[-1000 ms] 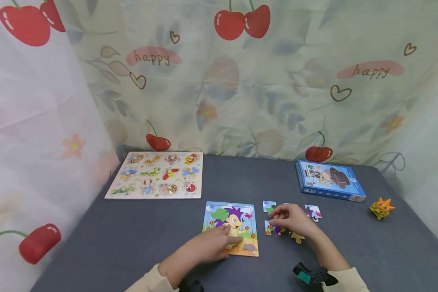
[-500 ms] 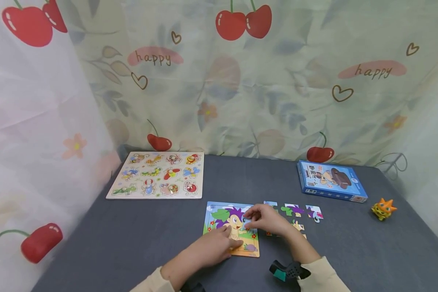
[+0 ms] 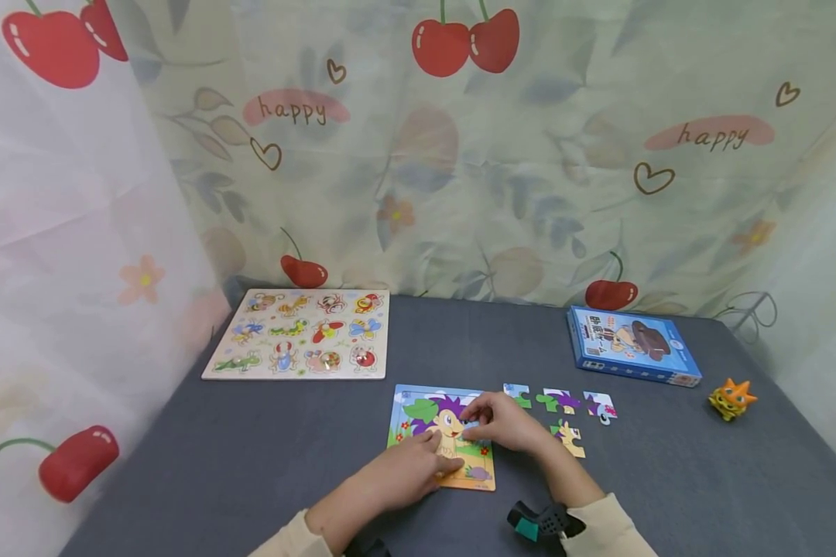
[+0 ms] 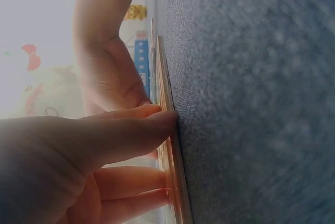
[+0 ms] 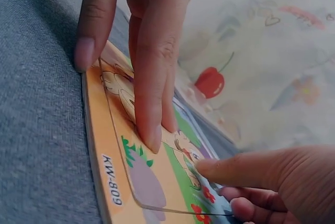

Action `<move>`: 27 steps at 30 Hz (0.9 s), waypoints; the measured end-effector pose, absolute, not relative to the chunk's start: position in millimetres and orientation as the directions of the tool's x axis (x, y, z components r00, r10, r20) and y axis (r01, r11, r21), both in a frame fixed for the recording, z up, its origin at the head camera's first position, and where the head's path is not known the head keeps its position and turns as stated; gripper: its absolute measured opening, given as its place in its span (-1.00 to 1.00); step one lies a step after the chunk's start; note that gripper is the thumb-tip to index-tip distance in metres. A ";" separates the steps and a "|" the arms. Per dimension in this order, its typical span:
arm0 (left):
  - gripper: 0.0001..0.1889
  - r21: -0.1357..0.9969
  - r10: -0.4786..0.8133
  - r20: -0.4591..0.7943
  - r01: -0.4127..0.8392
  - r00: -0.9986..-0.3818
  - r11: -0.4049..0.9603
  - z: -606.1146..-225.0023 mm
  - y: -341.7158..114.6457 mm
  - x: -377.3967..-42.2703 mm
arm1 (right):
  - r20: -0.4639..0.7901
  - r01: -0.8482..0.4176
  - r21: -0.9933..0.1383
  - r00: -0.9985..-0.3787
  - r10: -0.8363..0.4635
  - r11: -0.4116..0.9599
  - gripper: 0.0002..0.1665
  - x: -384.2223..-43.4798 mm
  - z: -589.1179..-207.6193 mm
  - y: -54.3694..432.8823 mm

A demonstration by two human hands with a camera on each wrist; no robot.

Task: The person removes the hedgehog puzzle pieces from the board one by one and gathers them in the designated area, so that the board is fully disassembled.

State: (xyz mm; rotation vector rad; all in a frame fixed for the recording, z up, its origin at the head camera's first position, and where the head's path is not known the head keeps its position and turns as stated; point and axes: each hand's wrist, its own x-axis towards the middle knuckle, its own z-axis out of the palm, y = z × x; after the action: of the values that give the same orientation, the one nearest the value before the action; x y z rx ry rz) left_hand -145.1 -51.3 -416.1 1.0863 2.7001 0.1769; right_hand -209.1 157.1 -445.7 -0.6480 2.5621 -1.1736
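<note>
A square jigsaw puzzle board [image 3: 484,474] with a purple-haired hedgehog picture lies at the middle front of the table. On its lower left part rests my left hand [image 3: 407,468]; the left wrist view has the thumb [image 4: 157,124] at the board's edge and fingers against its face. In the head view my right hand [image 3: 505,422] reaches over the board's right side, fingers bent. The right wrist view places its thumb [image 5: 209,169] on the printed picture, with curled fingertips [image 5: 241,206] close by. I cannot tell whether they pinch a piece.
Loose puzzle pieces [image 3: 560,401] lie right of the board, one [image 3: 569,439] in a lower row. A blue box [image 3: 634,344] and an orange-yellow toy [image 3: 731,398] are farther right. An insect picture board [image 3: 296,334] lies back left. A printed curtain [image 3: 418,193] hangs behind.
My right hand has moved left from above the loose pieces onto the right side of the puzzle board, uncovering the upper middle piece. My left hand stays on the board.
</note>
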 end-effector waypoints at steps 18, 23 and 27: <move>-0.60 0.215 0.693 -0.164 0.660 -0.702 0.719 -416.5 -52.0 -146.0 | -0.195 -0.038 -0.872 -0.887 -0.418 0.488 -0.76 -205.6 -438.1 163.4; -0.59 0.212 0.690 -0.167 0.658 -0.704 0.722 -417.5 -51.2 -146.1 | -0.213 -0.011 -0.874 -0.889 -0.404 0.486 -0.72 -206.4 -439.7 165.6; -0.60 0.201 0.693 -0.157 0.664 -0.704 0.720 -416.8 -50.9 -145.5 | -0.219 0.020 -0.885 -0.900 -0.378 0.465 -0.71 -206.4 -436.2 167.5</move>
State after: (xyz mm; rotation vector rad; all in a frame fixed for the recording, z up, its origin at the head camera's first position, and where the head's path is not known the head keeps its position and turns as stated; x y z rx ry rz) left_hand -145.5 -50.9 -416.8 1.0822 2.7035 0.1904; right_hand -206.4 167.5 -436.2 -0.3008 2.3328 -1.4165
